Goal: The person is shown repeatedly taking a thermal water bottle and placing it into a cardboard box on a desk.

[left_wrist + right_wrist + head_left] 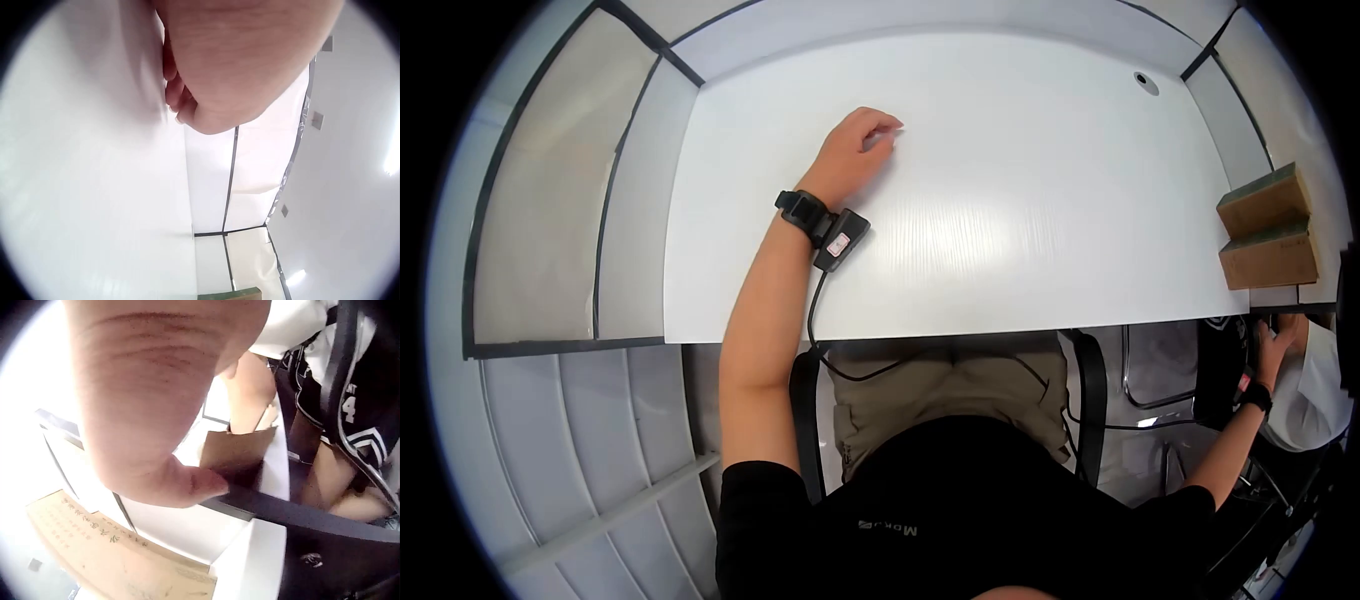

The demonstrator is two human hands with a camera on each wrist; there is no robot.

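Note:
My left hand (852,155) rests on the white tabletop (1020,150), left of the middle. Its fingers are loosely curled with nothing between them, and a camera strap circles the wrist. Far to the right, my right arm reaches out past the table's near right corner. The right hand (1276,350) is there beside the end of the partition. In the right wrist view its thumb extends over the dark partition edge (262,508), close to an open brown cardboard box (234,453). The other fingers are hidden behind the hand, so I cannot tell whether they hold anything.
Two brown cardboard boxes (1268,262) stand at the table's right edge by the partition. A cable hole (1146,83) lies at the back right. Another person in black and white clothing (353,406) sits beyond the partition. A camera cable (870,378) trails across my lap.

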